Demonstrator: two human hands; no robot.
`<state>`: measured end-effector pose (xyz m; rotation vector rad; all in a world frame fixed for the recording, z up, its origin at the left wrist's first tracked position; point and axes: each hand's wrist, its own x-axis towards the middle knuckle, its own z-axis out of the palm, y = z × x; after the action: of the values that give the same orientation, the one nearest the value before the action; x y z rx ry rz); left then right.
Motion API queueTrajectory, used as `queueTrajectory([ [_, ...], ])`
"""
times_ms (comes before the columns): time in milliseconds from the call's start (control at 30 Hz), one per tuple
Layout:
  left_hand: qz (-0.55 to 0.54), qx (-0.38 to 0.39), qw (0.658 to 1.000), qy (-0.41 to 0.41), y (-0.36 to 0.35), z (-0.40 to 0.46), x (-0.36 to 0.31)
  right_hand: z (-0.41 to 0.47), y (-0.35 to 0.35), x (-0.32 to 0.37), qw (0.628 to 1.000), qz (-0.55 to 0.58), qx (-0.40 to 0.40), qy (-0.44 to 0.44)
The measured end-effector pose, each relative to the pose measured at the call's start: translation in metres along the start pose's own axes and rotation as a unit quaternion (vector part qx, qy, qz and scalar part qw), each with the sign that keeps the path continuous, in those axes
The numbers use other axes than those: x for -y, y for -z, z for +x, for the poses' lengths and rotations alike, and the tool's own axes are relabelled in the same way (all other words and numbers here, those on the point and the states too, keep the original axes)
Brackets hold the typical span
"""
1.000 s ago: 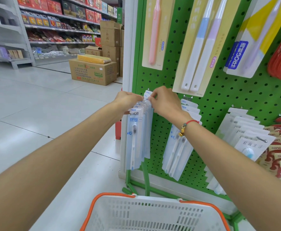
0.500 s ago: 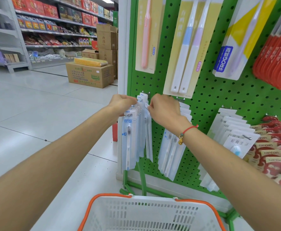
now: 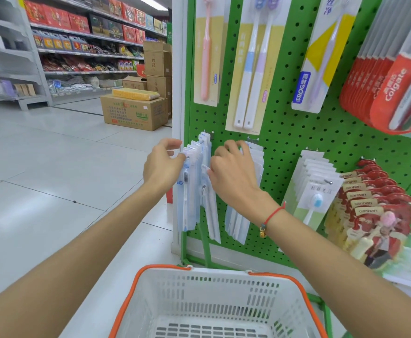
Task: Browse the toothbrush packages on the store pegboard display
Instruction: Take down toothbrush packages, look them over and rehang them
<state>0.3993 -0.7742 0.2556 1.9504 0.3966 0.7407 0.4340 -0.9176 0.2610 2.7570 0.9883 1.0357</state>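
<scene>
My left hand (image 3: 161,167) pinches the front toothbrush packages (image 3: 190,186); my right hand (image 3: 233,172) parts the rest, fingers curled. Mid-browse. Next, I judge, flip one forward.

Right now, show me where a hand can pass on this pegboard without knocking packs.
Bare pegboard lies between the twin-brush card, the FROG card and the white packs below. Crowded: both hands, left hand and right hand, among the clear packs; the Colgate stack overhangs.

I see bright, even overhead light from a ceiling strip (image 3: 151,0) far left; shadows are soft, edges bend, and the right margin blurs.
</scene>
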Motion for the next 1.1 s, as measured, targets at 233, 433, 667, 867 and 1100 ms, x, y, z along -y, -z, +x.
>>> queueTrajectory([
  [233,-0.037,0.091,0.995,0.017,0.002,-0.063,0.032,-0.066,0.003,-0.005,0.979,0.179,-0.087,-0.053],
  [433,-0.032,0.269,0.962,0.019,-0.011,-0.100,0.042,-0.106,0.002,-0.008,0.909,0.394,-0.012,-0.133],
  [667,-0.001,0.375,0.927,-0.001,-0.013,-0.120,0.053,-0.137,-0.004,-0.008,0.852,0.488,0.015,-0.188],
  [867,-0.026,0.362,0.932,0.012,-0.015,-0.123,0.059,-0.144,-0.008,-0.016,0.803,0.545,0.069,-0.231],
  [1100,-0.059,0.359,0.930,0.046,-0.023,-0.125,0.051,-0.145,-0.014,-0.022,0.784,0.554,0.097,-0.264],
])
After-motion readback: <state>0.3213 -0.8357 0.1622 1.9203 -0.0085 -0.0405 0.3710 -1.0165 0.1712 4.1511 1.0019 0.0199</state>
